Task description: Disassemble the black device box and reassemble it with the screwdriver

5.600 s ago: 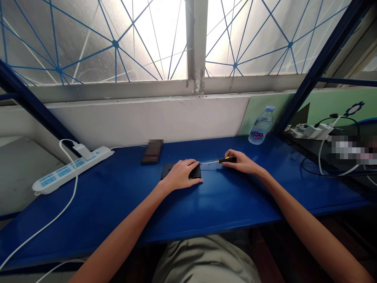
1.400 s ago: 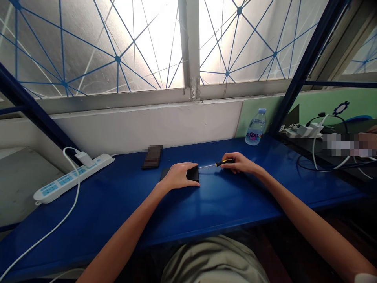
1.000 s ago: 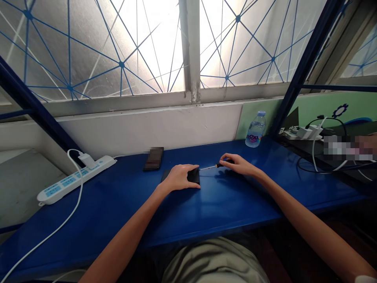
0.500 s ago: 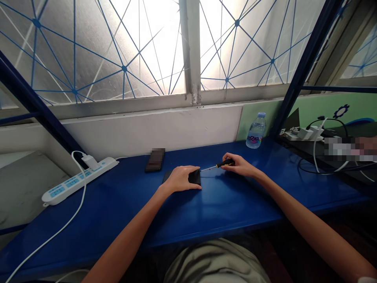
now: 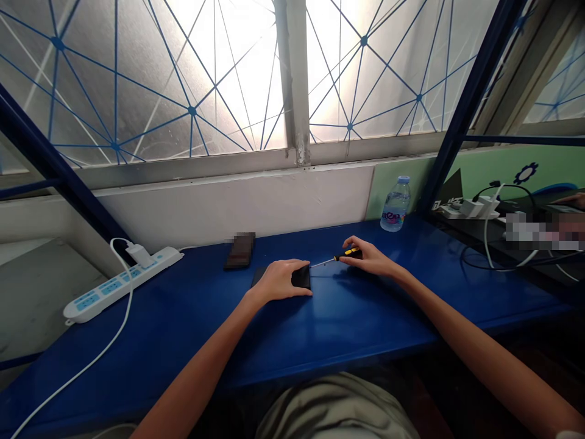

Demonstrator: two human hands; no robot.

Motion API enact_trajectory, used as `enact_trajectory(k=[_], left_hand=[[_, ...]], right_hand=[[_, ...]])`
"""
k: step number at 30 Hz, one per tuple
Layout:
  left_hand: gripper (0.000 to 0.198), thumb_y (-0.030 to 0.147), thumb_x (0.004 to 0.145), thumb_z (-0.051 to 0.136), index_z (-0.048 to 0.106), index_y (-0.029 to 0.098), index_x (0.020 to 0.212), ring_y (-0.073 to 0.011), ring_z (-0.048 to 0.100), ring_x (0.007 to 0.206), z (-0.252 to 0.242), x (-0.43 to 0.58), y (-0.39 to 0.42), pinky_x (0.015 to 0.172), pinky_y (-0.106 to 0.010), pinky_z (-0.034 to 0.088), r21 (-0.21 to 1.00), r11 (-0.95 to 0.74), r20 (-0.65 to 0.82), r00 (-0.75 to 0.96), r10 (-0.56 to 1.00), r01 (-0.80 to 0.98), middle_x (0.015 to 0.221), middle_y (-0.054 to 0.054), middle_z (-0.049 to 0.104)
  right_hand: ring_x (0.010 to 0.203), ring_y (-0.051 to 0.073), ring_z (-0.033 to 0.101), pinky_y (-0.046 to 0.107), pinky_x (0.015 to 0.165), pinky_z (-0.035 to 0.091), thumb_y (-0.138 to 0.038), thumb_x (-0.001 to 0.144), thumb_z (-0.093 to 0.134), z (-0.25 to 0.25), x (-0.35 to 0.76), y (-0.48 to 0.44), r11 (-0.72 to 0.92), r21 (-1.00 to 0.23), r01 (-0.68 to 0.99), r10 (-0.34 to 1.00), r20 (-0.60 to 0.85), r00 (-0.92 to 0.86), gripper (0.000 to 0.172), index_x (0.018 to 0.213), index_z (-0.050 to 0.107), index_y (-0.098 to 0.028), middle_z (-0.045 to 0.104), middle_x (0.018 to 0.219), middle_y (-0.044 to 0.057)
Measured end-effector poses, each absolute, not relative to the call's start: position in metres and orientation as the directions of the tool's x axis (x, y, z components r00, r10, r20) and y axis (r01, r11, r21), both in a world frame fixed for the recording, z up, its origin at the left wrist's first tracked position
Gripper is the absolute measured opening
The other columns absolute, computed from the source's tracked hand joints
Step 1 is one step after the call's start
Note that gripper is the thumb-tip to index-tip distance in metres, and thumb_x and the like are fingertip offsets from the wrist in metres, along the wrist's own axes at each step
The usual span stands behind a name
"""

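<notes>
A flat black rectangular device, its exact kind unclear, lies on the blue table. My left hand is closed over it, thumb along the near edge and fingers along the far one, covering its middle. In my right hand is a screwdriver with a black and yellow handle, pinched between thumb and fingers. Its thin shaft points left, and the tip meets the device's right end near the far corner. Whether the tip sits in a screw is too small to tell.
A dark phone lies behind my left hand. A water bottle stands at the back right. The white power strip with its cable occupies the left side. Cables and chargers lie at right, near another person's hand.
The screwdriver handle has turned in my right fingers, and more yellow shows on it now. My left hand and the device stay put. Another person's hand has appeared at far right.
</notes>
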State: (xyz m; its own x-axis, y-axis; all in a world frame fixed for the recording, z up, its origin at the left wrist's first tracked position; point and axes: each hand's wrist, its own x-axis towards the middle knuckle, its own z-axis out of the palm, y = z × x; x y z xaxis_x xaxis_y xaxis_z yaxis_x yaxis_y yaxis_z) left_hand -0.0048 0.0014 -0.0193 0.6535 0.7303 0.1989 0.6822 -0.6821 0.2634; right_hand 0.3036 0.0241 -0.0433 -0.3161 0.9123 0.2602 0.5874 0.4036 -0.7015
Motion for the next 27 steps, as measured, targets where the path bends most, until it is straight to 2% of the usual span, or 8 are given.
enact_trajectory(k=[3, 7, 12, 15, 18, 20, 24, 27], left_hand=[[0.076, 0.067, 0.072, 0.072, 0.061, 0.024, 0.133, -0.0314, 0.061, 0.121, -0.0178, -0.0045, 0.0007, 0.099, -0.04, 0.05, 0.267, -0.68, 0.197, 0.652, 0.732, 0.683, 0.133, -0.008, 0.065], [0.077, 0.066, 0.072, 0.073, 0.06, 0.023, 0.134, -0.0313, 0.061, 0.121, -0.017, -0.0048, 0.0005, 0.1, -0.04, 0.05, 0.273, -0.678, 0.191, 0.652, 0.734, 0.683, 0.134, -0.008, 0.064], [0.079, 0.066, 0.071, 0.073, 0.059, 0.023, 0.135, -0.0318, 0.061, 0.121, -0.0179, -0.0033, 0.0006, 0.099, -0.04, 0.049, 0.281, -0.674, 0.199, 0.646, 0.737, 0.683, 0.134, -0.01, 0.063], [0.084, 0.065, 0.07, 0.075, 0.056, 0.021, 0.138, -0.0321, 0.061, 0.121, -0.0184, -0.0016, 0.0007, 0.099, -0.04, 0.049, 0.297, -0.661, 0.197, 0.633, 0.749, 0.689, 0.134, -0.011, 0.063], [0.087, 0.065, 0.069, 0.076, 0.054, 0.02, 0.14, -0.0324, 0.061, 0.121, -0.0187, -0.0008, 0.0011, 0.097, -0.039, 0.05, 0.3, -0.653, 0.191, 0.627, 0.755, 0.695, 0.134, -0.012, 0.063], [0.088, 0.064, 0.068, 0.077, 0.054, 0.02, 0.14, -0.0328, 0.061, 0.12, -0.019, -0.0008, 0.0017, 0.095, -0.039, 0.05, 0.3, -0.651, 0.194, 0.624, 0.757, 0.697, 0.134, -0.012, 0.064], [0.087, 0.062, 0.067, 0.079, 0.055, 0.022, 0.14, -0.0325, 0.063, 0.117, -0.0204, -0.0007, 0.0031, 0.094, -0.039, 0.05, 0.31, -0.656, 0.205, 0.625, 0.753, 0.688, 0.131, -0.01, 0.066], [0.085, 0.061, 0.066, 0.08, 0.057, 0.024, 0.138, -0.0319, 0.064, 0.115, -0.022, -0.0003, 0.0042, 0.093, -0.037, 0.05, 0.32, -0.662, 0.221, 0.626, 0.748, 0.678, 0.129, -0.009, 0.067]], right_hand=[[0.068, 0.015, 0.051, 0.026, 0.06, 0.039, -0.057, 0.081, 0.065, -0.0423, 0.3028, 0.0226, 0.414, -0.718, 0.56, 0.906, 0.269, -0.326, 0.041, 0.1, 0.054, -0.022, 0.058, 0.077, -0.001], [0.055, 0.013, 0.047, 0.026, 0.053, 0.035, -0.061, 0.083, 0.061, -0.0397, 0.2992, 0.0201, 0.357, -0.753, 0.553, 0.928, 0.218, -0.301, 0.042, 0.089, 0.057, -0.02, 0.054, 0.066, -0.002], [0.053, 0.011, 0.036, 0.026, 0.05, 0.026, -0.065, 0.084, 0.057, -0.0391, 0.2979, 0.0215, 0.379, -0.693, 0.614, 0.924, 0.251, -0.288, 0.049, 0.078, 0.066, -0.017, 0.044, 0.057, -0.003], [0.054, 0.011, 0.037, 0.026, 0.051, 0.026, -0.065, 0.087, 0.053, -0.0386, 0.2991, 0.0219, 0.367, -0.693, 0.621, 0.925, 0.204, -0.319, 0.053, 0.076, 0.067, -0.016, 0.049, 0.059, -0.001], [0.06, 0.011, 0.044, 0.024, 0.054, 0.033, -0.06, 0.083, 0.062, -0.0362, 0.3003, 0.02, 0.368, -0.767, 0.526, 0.911, 0.184, -0.37, 0.044, 0.088, 0.063, -0.016, 0.059, 0.074, 0.001], [0.059, 0.009, 0.044, 0.023, 0.054, 0.034, -0.056, 0.077, 0.071, -0.0348, 0.3008, 0.0187, 0.337, -0.838, 0.43, 0.907, 0.167, -0.386, 0.044, 0.095, 0.057, -0.018, 0.059, 0.078, 0.0], [0.045, 0.005, 0.032, 0.02, 0.043, 0.026, -0.053, 0.071, 0.077, -0.0365, 0.3003, 0.0192, 0.168, -0.941, 0.294, 0.926, 0.049, -0.374, 0.047, 0.092, 0.05, -0.02, 0.045, 0.06, -0.009], [0.041, 0.004, 0.03, 0.02, 0.039, 0.022, -0.053, 0.069, 0.079, -0.0404, 0.2998, 0.0216, 0.108, -0.962, 0.252, 0.933, 0.01, -0.359, 0.048, 0.087, 0.05, -0.02, 0.041, 0.055, -0.011]])
